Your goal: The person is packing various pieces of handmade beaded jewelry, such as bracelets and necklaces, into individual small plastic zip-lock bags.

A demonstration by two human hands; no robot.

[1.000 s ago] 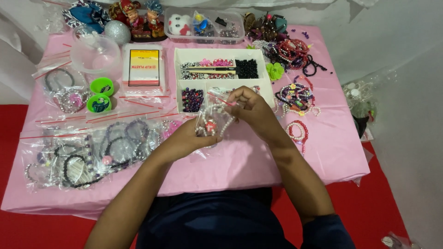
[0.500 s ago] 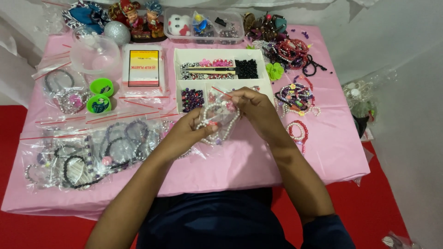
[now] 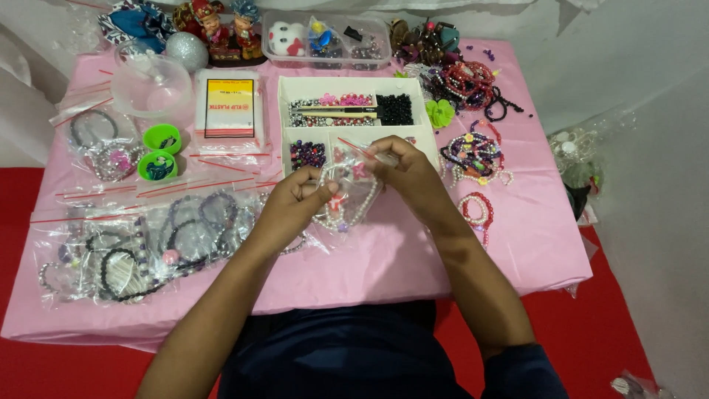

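We work over a low table [image 3: 413, 266] covered with a pink cloth, set on a red floor [image 3: 22, 214] against a pale wall. Both our hands meet above the middle of the cloth, just in front of a white divided tray [image 3: 295, 122] of beads. Our left hand [image 3: 292, 207] is curled, its fingertips pinching the side of a small clear plastic bag [image 3: 347, 177], while our right hand [image 3: 406, 174] pinches the bag's upper edge near its red strip. A pale beaded bracelet [image 3: 351, 210] with pink charms hangs in and below the bag, between the two hands. To the left lie many flat clear bags with red seal strips [image 3: 133, 251], holding dark and grey bracelets. Behind them sits a stack of clear bags with a white, yellow and red label [image 3: 229, 109], flat and rectangular, beside two small green round tubs [image 3: 161, 151] and a clear domed bowl [image 3: 151, 85]. At the far edge stand a clear lidded box [image 3: 329, 37] of small trinkets and a silver ball [image 3: 186, 50]. To the right of the tray lie loose bracelets [image 3: 473, 151] in many colours.
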